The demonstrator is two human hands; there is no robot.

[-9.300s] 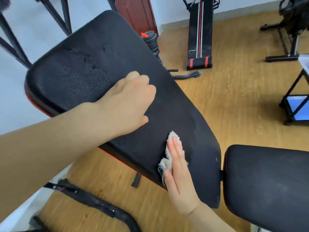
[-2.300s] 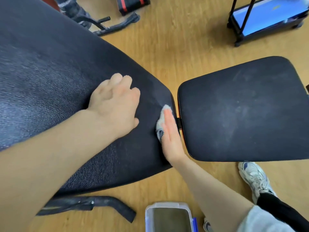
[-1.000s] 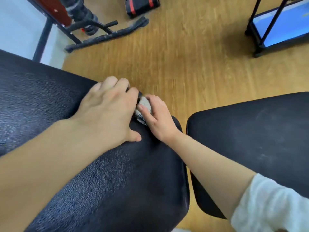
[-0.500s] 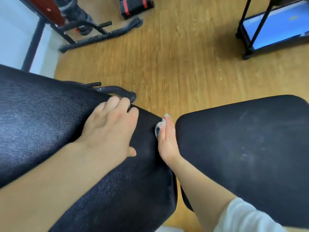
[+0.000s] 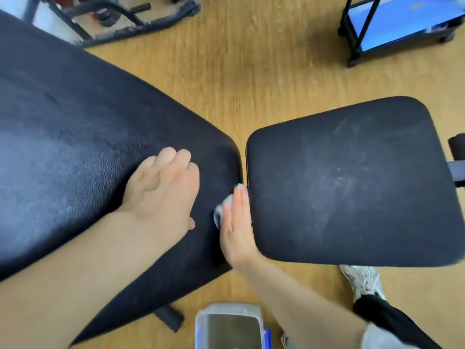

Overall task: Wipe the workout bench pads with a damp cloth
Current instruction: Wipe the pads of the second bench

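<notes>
White cloth (image 5: 224, 207) pinned under my right grip (image 5: 236, 225), fingers straight, against back pad (image 5: 75, 147) end, beside seat pad (image 5: 352, 185); left grip (image 5: 163, 195) rests relaxed on back pad.

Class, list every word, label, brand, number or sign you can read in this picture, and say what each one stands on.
No text here can be read.
Blue panel: one small yellow mark, too blurred to read.
Back pad, seat pad, cloth, box: no writing shows.
</notes>
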